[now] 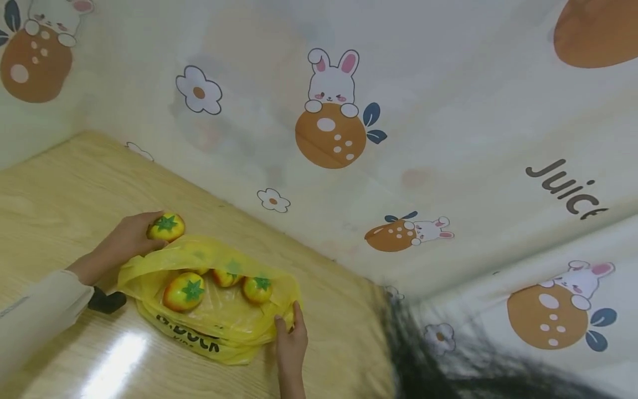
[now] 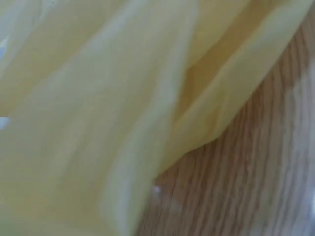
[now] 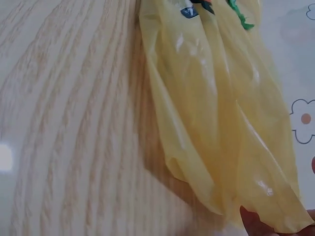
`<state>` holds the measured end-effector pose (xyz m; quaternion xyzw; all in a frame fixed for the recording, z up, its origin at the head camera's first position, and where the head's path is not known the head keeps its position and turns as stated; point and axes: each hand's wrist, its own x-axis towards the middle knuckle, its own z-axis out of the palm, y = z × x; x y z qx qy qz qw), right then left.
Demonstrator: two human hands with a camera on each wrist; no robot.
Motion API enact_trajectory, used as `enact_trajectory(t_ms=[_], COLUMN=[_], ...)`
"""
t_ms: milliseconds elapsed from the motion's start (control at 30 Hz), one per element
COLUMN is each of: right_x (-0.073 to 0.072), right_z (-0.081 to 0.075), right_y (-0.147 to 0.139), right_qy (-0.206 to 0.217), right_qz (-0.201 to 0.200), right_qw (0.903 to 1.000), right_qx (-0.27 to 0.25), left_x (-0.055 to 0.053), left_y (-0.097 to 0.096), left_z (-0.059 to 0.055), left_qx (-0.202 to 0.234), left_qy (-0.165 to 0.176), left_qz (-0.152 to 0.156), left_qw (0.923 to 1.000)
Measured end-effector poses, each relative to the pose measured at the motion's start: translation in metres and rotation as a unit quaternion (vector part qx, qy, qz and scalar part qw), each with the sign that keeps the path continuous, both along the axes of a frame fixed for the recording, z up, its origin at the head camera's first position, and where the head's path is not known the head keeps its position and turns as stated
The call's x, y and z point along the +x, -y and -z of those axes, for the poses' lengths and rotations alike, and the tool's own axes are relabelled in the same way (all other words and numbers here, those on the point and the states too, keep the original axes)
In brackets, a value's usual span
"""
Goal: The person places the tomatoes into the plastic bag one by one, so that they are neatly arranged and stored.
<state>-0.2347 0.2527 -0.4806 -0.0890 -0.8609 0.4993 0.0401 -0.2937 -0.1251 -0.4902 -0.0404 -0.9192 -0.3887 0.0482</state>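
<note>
In the head view, a yellow plastic bag [image 1: 234,324] with dark lettering lies on the wooden table, its mouth gaping. Several yellow-red tomatoes [image 1: 181,292] with green star-shaped tops are inside it, some seen through the plastic. My left hand [image 1: 127,241] grips another tomato [image 1: 168,227] just beyond the bag's upper left edge. At the bag's right end my right hand [image 1: 291,343] pinches the rim between thumb and fingers. Folds of the bag [image 2: 83,118] fill much of the left wrist view, where the left hand is hidden. The right wrist view shows fingertips [image 3: 256,226] on the bag's edge.
Light wood table [image 1: 65,183] extends to the left and front. A pale curtain [image 1: 239,138] printed with rabbits, fruit and flowers rises along the table's far edge. Dark hair [image 1: 423,343] blocks part of the lower right. A black wrist device [image 1: 107,301] sits under the left sleeve.
</note>
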Motion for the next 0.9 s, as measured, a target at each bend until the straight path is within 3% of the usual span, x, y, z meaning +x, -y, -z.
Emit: enact_trajectory(t_ms=[333,600,767,900], right_x=[0.008,0.009,0.011,0.013], right_z=[-0.017,-0.026,-0.03,-0.034], right_y=[-0.004,-0.003,-0.004,-0.003], right_qy=[0.013,0.001,-0.009,-0.016], right_qz=[0.0,-0.007,-0.016,-0.021], right_qw=[0.9999,1.0,0.9998,0.9996], right_qx=[0.009,0.003,-0.002,-0.004], left_x=[0.006,0.02,0.03,0.044], left_y=[0.007,0.023,0.03,0.031], left_z=[0.001,-0.004,-0.017,-0.039], left_qx=[0.002,0.038,0.039,0.029], left_qy=[-0.009,-0.018,-0.044,-0.065], left_qz=[-0.019,-0.079,-0.12,-0.14], left_qw=[0.9998,0.996,0.991,0.9876])
